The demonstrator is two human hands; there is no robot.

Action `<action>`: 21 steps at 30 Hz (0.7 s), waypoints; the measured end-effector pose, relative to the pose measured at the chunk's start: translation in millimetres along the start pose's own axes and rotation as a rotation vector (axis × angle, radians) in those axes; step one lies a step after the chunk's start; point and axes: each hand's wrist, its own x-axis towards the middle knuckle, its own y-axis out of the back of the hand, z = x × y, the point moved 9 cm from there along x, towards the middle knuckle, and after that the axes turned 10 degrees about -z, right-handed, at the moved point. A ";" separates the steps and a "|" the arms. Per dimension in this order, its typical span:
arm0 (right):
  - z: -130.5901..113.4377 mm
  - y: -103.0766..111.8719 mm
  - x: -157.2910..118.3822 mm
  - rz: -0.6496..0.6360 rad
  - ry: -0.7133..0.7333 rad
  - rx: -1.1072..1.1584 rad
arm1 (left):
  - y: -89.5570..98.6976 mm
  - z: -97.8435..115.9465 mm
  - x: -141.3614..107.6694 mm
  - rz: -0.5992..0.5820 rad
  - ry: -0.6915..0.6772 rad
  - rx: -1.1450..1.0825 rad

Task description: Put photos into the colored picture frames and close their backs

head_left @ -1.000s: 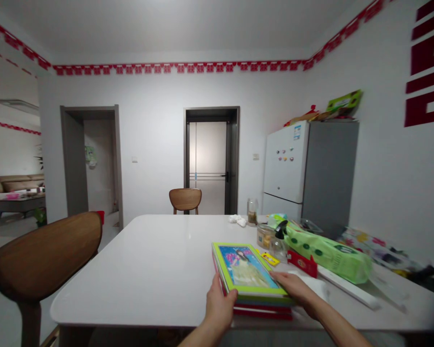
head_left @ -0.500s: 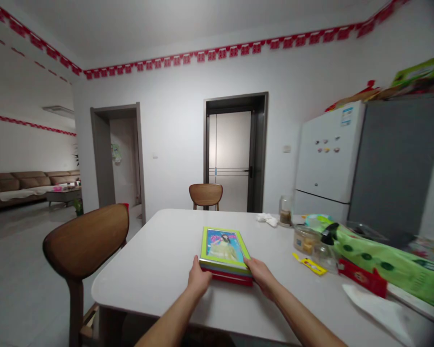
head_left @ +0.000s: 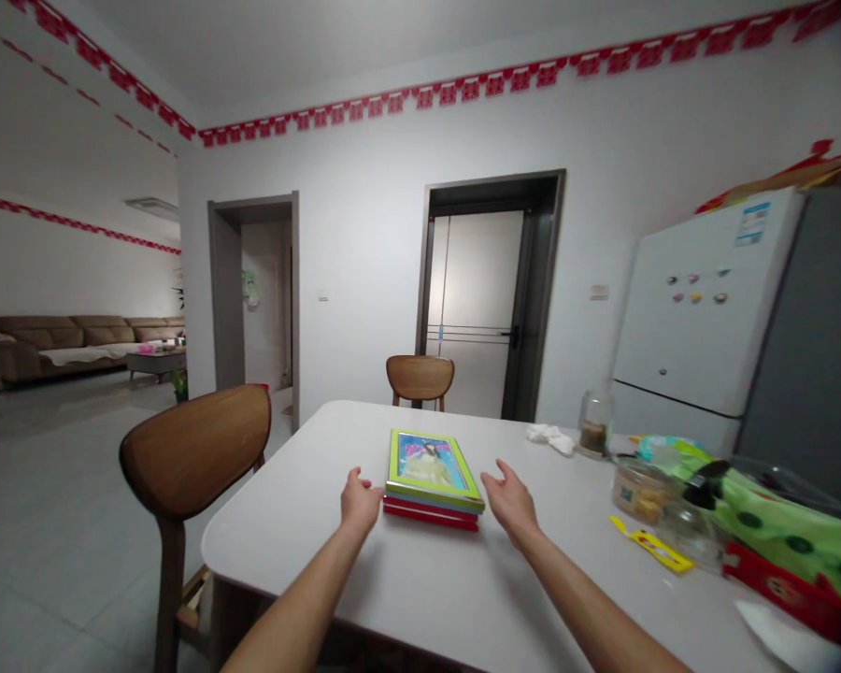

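Observation:
A picture frame (head_left: 431,465) with a lime-green border lies on top of a short stack on the white table (head_left: 308,523). Its photo shows a figure in a pale dress against blue. Beneath it are a bluish layer and a red layer (head_left: 431,513), whose kinds I cannot make out. My left hand (head_left: 360,501) is open at the stack's left side, its fingertips very close to the edge; whether they touch, I cannot tell. On the other side, my right hand (head_left: 511,500) is open with its fingers stretched forward, a small gap from the stack.
To the right stand a glass jar (head_left: 594,425), a clear tub (head_left: 641,491), a yellow packet (head_left: 655,550), a red box (head_left: 789,589) and a green bag (head_left: 777,523). Crumpled tissue (head_left: 550,437) lies farther back. Wooden chairs (head_left: 200,453) stand left and behind the table.
Both hands have let go of the stack and moved apart to either side. The stack rests on the table. My view has turned a little to the left.

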 end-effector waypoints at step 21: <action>-108.8 -7.1 -97.3 -0.379 0.096 1.347 | -61.2 123.6 -108.1 -0.528 -0.159 -0.609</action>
